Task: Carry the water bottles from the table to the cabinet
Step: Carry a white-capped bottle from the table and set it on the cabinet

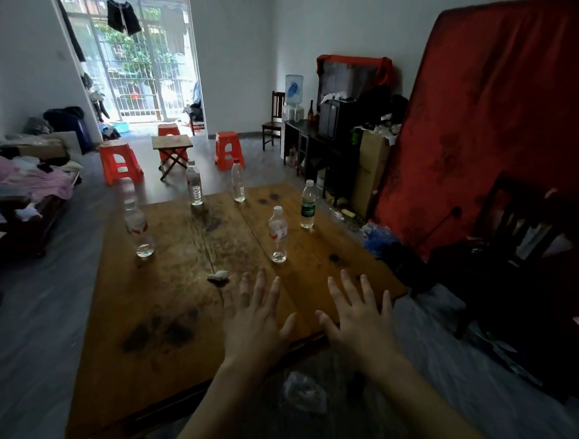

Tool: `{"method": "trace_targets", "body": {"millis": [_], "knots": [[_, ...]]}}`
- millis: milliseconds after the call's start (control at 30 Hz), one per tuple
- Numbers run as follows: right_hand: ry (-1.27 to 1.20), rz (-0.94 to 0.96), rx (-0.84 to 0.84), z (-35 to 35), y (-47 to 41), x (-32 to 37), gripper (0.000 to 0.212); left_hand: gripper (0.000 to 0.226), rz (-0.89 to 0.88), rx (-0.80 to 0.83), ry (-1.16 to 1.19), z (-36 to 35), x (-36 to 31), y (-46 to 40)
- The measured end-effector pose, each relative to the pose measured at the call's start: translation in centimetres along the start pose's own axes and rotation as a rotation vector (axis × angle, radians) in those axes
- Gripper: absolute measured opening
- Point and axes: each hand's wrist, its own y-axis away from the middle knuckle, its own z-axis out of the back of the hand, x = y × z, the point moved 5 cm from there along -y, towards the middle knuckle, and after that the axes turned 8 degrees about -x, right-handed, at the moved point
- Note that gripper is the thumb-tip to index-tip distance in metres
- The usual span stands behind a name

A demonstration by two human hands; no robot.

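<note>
Both hands, left hand and right hand, are hovering open, empty; reaching frame-centre for the nearest bottle, gripping mid-body, seems best.

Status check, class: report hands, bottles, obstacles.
Left hand, right hand open, empty. Five bottles upright on table. White scrap nearby, not blocking.

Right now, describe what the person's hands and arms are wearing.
Nothing shows on either: the left hand and the right hand are bare, with no gloves, rings or watch in view, and both forearms are bare with no sleeves down to the frame's edge.
</note>
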Motion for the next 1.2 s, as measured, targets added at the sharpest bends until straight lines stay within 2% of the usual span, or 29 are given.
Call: {"method": "trace_targets", "body": {"millis": [467,833,1200], "knots": [[-0.011,0.049,0.12,-5.6,-15.2,-4.4,0.083,0.08,0.076,0.068,-0.018,-6.7,0.3,-13.2],[0.024,0.203,0.227,-9.5,-30.3,-9.7,0.081,0.078,0.29,0.139,-0.085,-11.0,-1.3,-25.5],[-0.071,0.312,0.25,-13.0,-37.8,-8.0,0.08,0.078,0.441,0.18,-0.147,-12.2,0.0,-30.1]]}}
